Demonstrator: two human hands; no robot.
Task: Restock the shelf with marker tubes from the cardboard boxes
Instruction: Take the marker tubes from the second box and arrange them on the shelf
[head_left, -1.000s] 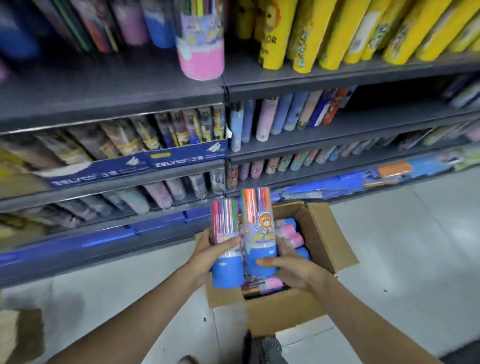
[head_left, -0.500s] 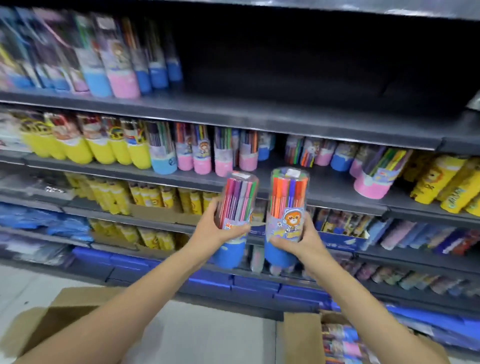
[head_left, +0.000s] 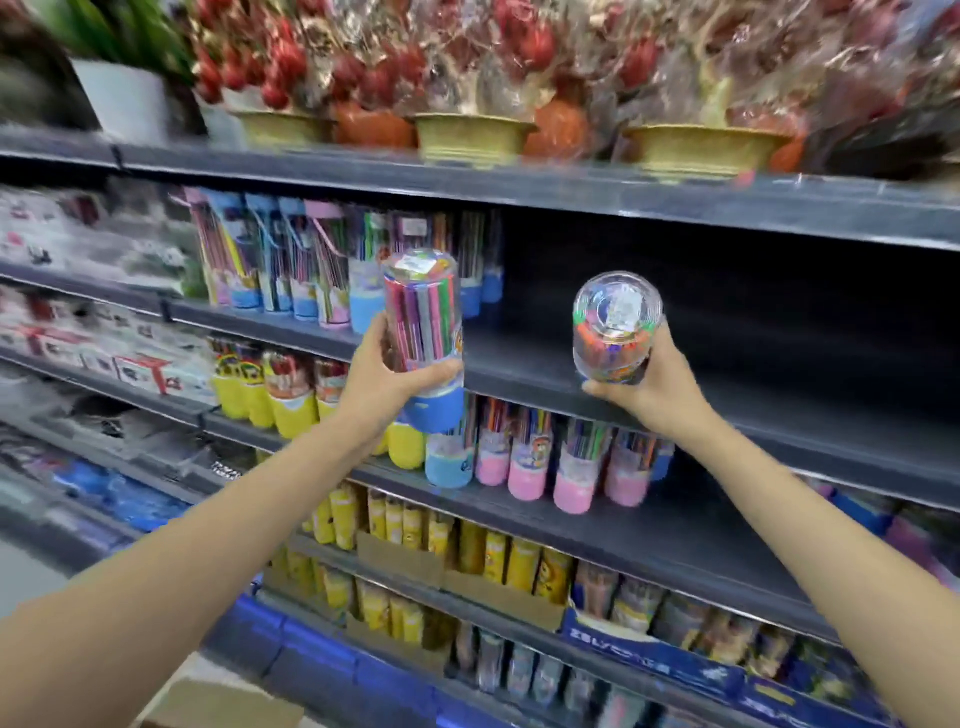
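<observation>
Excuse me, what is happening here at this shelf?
A person is restocking a shop shelf with marker tubes. The left hand grips a marker tube with a blue base, held roughly upright. The right hand holds a second marker tube, tilted so its clear top faces the camera. Both are raised in front of the dark shelf, which is bare on its right part; similar tubes stand at its left. Neither tube is set down yet.

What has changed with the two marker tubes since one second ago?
Both hands lifted their tubes from the cardboard box up to the half-empty shelf. The right hand tipped its tube lid-first toward the camera. The left hand holds its blue-based tube as before.
</observation>
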